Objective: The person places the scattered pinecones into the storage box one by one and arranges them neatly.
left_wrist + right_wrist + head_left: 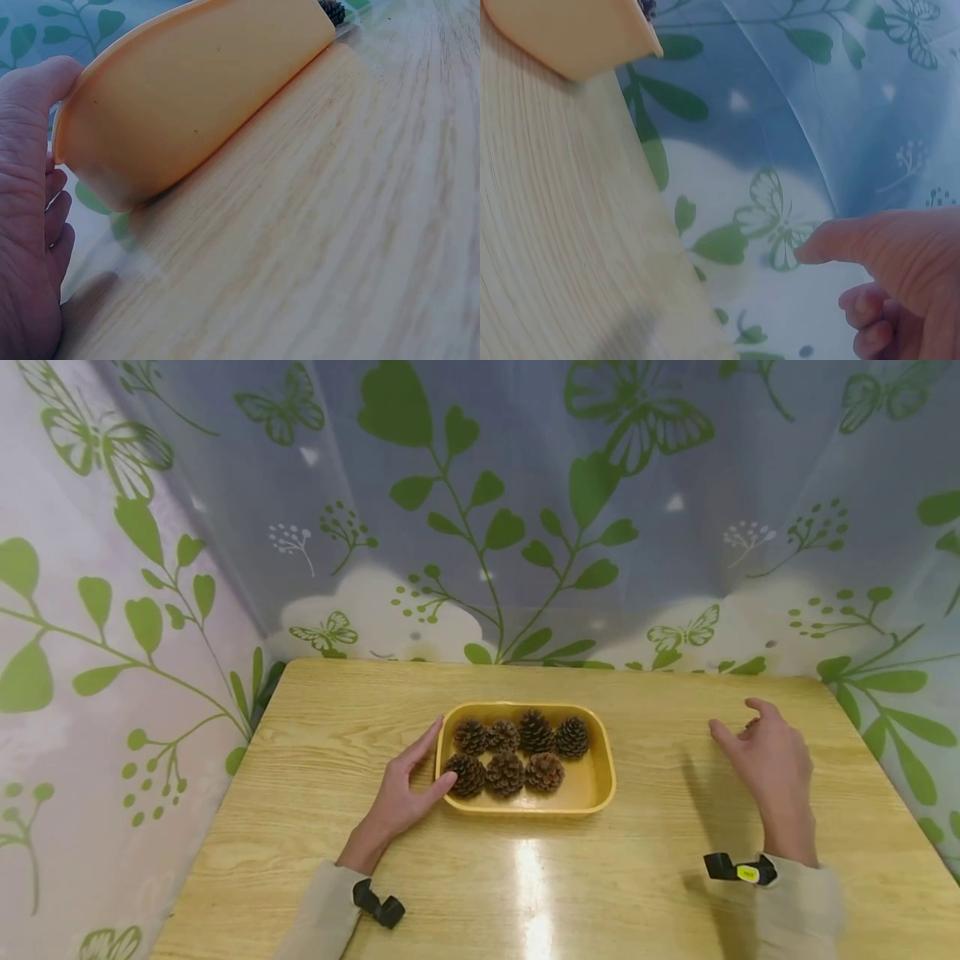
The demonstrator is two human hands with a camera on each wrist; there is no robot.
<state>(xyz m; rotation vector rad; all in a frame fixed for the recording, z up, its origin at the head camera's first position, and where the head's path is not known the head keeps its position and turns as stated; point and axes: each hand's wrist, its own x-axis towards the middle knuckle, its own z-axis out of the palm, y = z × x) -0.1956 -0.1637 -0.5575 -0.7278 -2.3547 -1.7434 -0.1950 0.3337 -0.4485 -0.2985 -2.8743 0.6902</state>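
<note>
My left hand (401,797) grips the left end of a yellow plastic tray (605,768), thumb over the rim and fingers outside it. In the left wrist view the tray's wall (202,82) meets the thumb at its rim. Several brown pine cones (506,774) lie in two rows inside, towards the left. Off to the right my right hand (776,768) is over the table, thumb and forefinger apart. Its other fingers curl loosely in the right wrist view, with nothing seen between them. A dark pine cone (332,10) shows past the tray's far end in the left wrist view.
The light wood-grain table (322,710) carries the tray near its middle. A curtain (525,568) printed with green leaves and butterflies hangs behind the table's back edge, and another side of it (112,693) stands along the left.
</note>
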